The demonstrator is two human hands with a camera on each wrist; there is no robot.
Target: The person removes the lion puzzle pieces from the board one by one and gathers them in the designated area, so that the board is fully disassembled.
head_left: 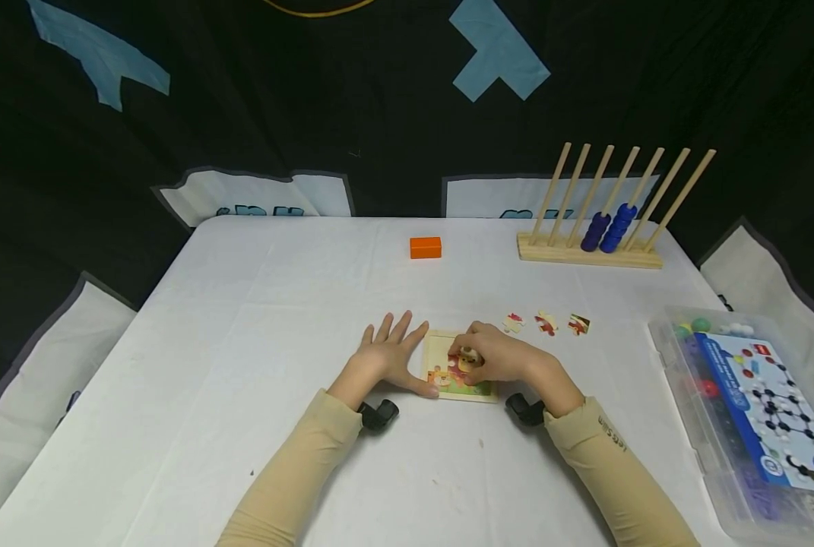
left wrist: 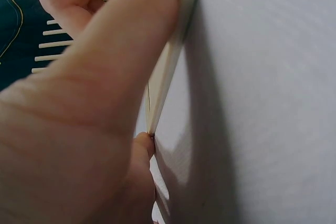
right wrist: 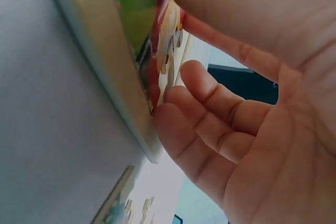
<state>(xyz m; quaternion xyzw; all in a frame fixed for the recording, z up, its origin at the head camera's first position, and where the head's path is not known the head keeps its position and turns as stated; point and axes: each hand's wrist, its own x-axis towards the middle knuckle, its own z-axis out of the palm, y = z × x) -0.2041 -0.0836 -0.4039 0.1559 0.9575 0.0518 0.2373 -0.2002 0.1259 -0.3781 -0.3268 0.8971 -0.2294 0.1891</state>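
Observation:
A small wooden tray puzzle (head_left: 437,346) with a light frame and a colourful animal picture lies on the white table between the hands. My left hand (head_left: 387,360) rests at its left side with fingers spread, the thumb against the lower left of the frame. Over the right part of the puzzle, my right hand (head_left: 501,355) pinches a puzzle piece (right wrist: 169,30) between thumb and index finger. That piece sits tilted above the board in the right wrist view, partly hidden by the fingers. Three loose pieces, among them a red-and-yellow one (head_left: 546,324), lie beyond the right hand.
An orange block (head_left: 425,248) lies near the table's back edge. At the back right stands a wooden peg abacus (head_left: 590,257) with dark blue beads on two rods. A clear plastic box (head_left: 680,410) of molecule-model parts, with a blue-and-white booklet (head_left: 776,410) on top, occupies the right edge.

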